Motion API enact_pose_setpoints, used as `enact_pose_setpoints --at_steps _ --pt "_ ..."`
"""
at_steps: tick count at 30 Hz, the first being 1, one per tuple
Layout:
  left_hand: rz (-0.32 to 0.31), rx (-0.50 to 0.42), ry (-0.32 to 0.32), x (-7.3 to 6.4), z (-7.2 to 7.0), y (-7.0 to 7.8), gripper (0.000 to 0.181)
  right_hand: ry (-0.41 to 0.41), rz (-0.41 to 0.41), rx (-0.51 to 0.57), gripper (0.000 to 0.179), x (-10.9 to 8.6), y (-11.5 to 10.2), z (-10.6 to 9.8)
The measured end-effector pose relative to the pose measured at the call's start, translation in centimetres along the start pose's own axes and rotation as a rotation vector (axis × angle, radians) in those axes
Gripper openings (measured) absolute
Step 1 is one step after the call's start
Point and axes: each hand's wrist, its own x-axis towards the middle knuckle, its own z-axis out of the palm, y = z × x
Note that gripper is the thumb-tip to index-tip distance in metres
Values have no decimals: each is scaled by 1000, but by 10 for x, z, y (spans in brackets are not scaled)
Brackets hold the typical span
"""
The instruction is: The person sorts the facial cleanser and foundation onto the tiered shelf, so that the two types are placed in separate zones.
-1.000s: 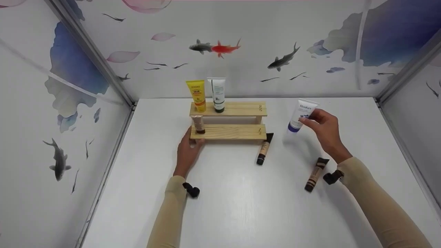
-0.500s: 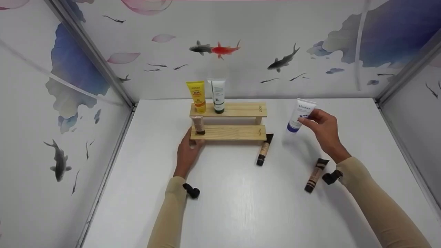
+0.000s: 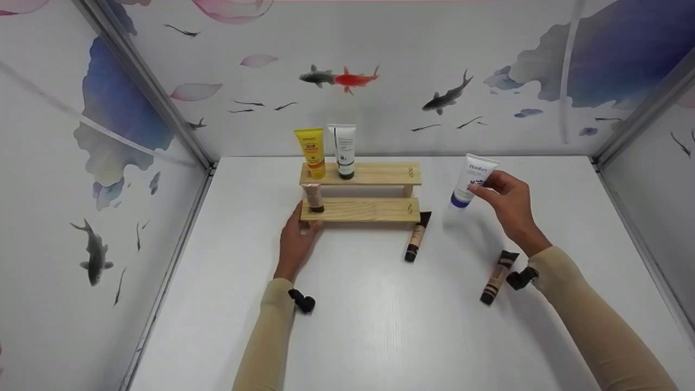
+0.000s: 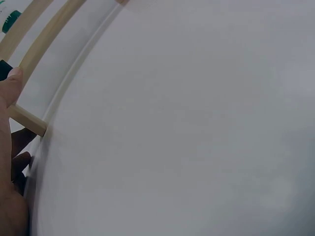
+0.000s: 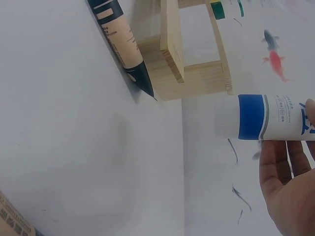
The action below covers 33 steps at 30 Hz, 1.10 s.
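My left hand grips the left end of a two-tier wooden rack. In the left wrist view its thumb lies on the lower shelf's edge, with fingers beside the rack's leg. My right hand pinches a white squeeze tube with a blue cap, tilted and held above the table right of the rack. On the upper shelf stand a yellow tube and a white tube with a dark cap. A small pinkish tube stands on the lower shelf's left end.
A beige tube with black ends lies on the white table by the rack's right front corner. Another brown-and-black tube lies near my right wrist. Printed wall panels enclose the table at the back and sides.
My right hand has drifted very slightly left with the white tube in its grip. The left hand keeps its hold on the rack, and the other tubes stay where they were.
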Motion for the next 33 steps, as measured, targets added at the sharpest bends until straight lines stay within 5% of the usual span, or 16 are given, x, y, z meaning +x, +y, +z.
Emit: enact_pose_setpoints --at_steps 33 --pt "-3 -2 -8 0 -1 1 92 -49 29 -29 51 24 -6 20"
